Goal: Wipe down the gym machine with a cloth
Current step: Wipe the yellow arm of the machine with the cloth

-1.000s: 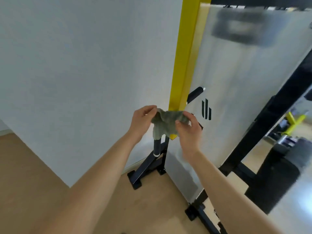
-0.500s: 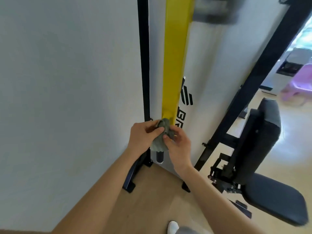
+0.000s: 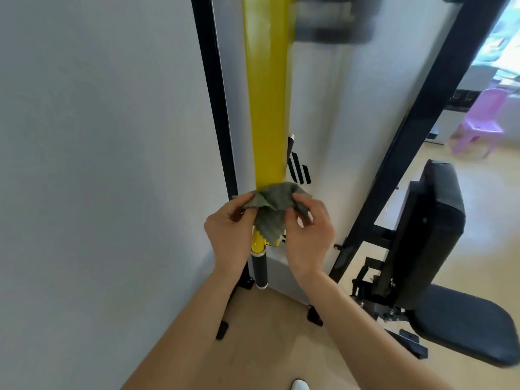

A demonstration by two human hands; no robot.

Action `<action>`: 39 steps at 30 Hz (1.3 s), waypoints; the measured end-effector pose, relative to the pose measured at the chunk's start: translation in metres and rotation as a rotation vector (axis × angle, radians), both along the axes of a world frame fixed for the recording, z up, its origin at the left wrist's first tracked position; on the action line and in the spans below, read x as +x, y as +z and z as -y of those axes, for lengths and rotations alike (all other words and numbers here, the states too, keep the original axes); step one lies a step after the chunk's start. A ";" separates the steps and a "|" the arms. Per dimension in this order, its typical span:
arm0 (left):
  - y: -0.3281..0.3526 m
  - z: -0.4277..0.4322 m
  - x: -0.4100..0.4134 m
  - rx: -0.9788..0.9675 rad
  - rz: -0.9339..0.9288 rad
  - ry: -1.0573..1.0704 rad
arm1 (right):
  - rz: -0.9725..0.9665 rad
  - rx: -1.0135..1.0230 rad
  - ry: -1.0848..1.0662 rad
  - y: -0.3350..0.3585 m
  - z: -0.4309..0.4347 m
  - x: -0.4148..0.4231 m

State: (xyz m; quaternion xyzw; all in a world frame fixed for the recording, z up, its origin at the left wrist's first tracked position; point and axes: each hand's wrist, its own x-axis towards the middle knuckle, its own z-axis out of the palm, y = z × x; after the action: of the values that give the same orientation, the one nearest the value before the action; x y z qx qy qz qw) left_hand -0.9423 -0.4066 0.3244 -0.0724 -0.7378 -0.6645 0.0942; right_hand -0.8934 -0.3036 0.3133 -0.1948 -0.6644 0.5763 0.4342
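Grey-green cloth (image 3: 270,209) is bunched against the lower end of the gym machine's yellow bar (image 3: 267,94), covering the bar's front where the flat part ends and hanging down a little below. The left hand (image 3: 230,235) sits just left of the bar, its grip pinching the cloth's left edge between thumb and curled fingers. The right hand (image 3: 309,237) sits just right of the bar, its grip pinching the cloth's right edge the same way. Both forearms reach up from the bottom of the view.

Below the cloth the bar narrows to a short yellow tube, and under that hangs a black foam handle (image 3: 259,270). A black upright post (image 3: 216,108) runs close along the bar's left side, against the white wall (image 3: 98,136). Right of the bar stands a pale panel (image 3: 351,122) with black logo stripes, then a slanted black beam (image 3: 416,130). Further right are a black back pad (image 3: 433,229) and seat (image 3: 472,327). Well beyond them a purple chair (image 3: 481,122) stands on the light wooden floor (image 3: 267,347).
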 end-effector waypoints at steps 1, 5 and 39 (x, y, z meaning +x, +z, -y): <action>0.004 0.000 -0.006 -0.002 -0.025 0.015 | -0.010 0.018 0.021 0.005 -0.006 -0.007; 0.027 -0.003 -0.029 0.003 -0.089 -0.051 | -0.005 0.067 0.216 0.023 -0.023 -0.031; 0.037 0.018 -0.067 -0.195 -0.089 -0.324 | -0.030 -0.069 0.458 0.024 -0.035 -0.052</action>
State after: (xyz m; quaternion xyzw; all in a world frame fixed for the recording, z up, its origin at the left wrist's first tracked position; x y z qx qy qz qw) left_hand -1.0090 -0.4245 0.3617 -0.2282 -0.7727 -0.5923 0.0111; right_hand -0.9456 -0.2682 0.3373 -0.0450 -0.6647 0.6850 0.2949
